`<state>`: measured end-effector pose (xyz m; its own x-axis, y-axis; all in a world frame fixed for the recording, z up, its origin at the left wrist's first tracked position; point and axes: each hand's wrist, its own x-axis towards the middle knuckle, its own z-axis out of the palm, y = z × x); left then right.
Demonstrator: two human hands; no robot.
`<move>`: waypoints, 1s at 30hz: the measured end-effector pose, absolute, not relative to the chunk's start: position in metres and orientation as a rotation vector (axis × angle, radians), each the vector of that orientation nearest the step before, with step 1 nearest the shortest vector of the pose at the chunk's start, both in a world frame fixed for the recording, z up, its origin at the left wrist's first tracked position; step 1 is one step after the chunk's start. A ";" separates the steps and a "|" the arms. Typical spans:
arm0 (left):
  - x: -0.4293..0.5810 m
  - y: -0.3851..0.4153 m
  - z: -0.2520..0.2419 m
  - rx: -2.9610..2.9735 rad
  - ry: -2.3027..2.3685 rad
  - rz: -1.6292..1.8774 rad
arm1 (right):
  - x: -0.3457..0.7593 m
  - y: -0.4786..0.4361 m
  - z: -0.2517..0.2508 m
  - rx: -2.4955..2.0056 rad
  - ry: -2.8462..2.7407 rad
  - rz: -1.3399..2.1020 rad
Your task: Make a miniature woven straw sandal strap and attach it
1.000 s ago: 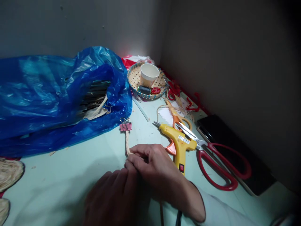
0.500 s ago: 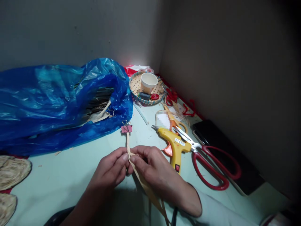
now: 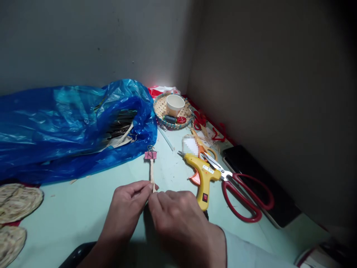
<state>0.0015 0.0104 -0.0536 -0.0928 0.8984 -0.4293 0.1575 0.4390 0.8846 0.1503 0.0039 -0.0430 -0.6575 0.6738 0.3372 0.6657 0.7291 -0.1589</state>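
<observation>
On my table (image 3: pixel 69 206) the bag (image 3: pixel 69 130) lies at left, the big scissors (image 3: pixel 226 175) at right. Before me, my right hand (image 3: pixel 178 212) is curled, and I can't tell whether it grips anything; my left hand (image 3: pixel 129 201) pinches the cord (image 3: pixel 152 172), which runs up to the clip (image 3: pixel 150 155).

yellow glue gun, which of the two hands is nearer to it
Right. The right hand is just left of the yellow glue gun, close to its handle; the left hand is farther left, pinching the pale braid.
</observation>
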 end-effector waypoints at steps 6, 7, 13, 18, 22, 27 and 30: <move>0.001 0.009 -0.050 0.957 1.462 0.834 | 0.145 -0.002 -0.046 -0.852 -2.685 -0.049; 0.000 0.009 -0.051 0.951 1.450 0.844 | 0.147 0.000 -0.045 -0.827 -2.720 -0.019; 0.000 0.010 -0.058 0.874 1.376 0.915 | 0.157 0.013 -0.029 -1.201 -2.444 0.499; 0.001 0.009 -0.058 0.803 1.323 0.915 | 0.162 0.019 -0.021 -1.393 -2.163 0.779; 0.000 0.007 -0.057 0.799 1.288 0.930 | 0.160 0.021 -0.031 -1.371 -2.148 1.026; 0.005 0.005 -0.060 0.869 1.307 0.963 | 0.155 0.030 -0.044 -1.348 -2.155 1.087; 0.007 0.001 -0.061 0.957 1.359 1.002 | 0.154 0.035 -0.045 -1.328 -2.145 1.103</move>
<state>0.0074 0.0007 -0.0609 -0.0310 0.9515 -0.3060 -0.0113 0.3058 0.9520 0.1545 0.0346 -0.0449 -0.4775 0.8753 -0.0771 0.5721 0.2431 -0.7833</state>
